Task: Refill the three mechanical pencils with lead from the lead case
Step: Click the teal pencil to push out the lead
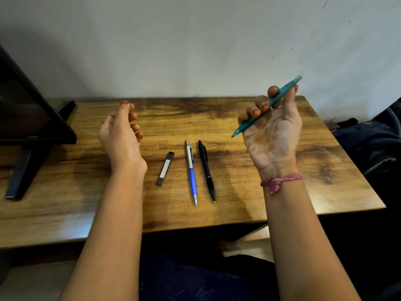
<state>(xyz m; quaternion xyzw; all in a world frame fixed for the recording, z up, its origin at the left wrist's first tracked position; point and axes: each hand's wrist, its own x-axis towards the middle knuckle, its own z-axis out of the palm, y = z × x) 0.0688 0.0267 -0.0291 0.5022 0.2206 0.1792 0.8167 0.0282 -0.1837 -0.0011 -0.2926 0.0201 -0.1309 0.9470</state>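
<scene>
My right hand (271, 131) is raised above the right side of the wooden table (325, 170), palm toward me, fingers curled round a teal mechanical pencil (280, 97) that slants with its tip down-left. My left hand (121, 135) hovers over the table's left part, fingers loosely curled, holding nothing. Between my arms lie a dark lead case (165, 168), a blue-and-silver mechanical pencil (191, 172) and a black mechanical pencil (206, 170), side by side, tips pointing toward me.
A black monitor on a stand (28, 127) occupies the left end of the table. A plain wall (195, 51) rises behind the table. Dark fabric (368, 135) lies beyond the table's right edge.
</scene>
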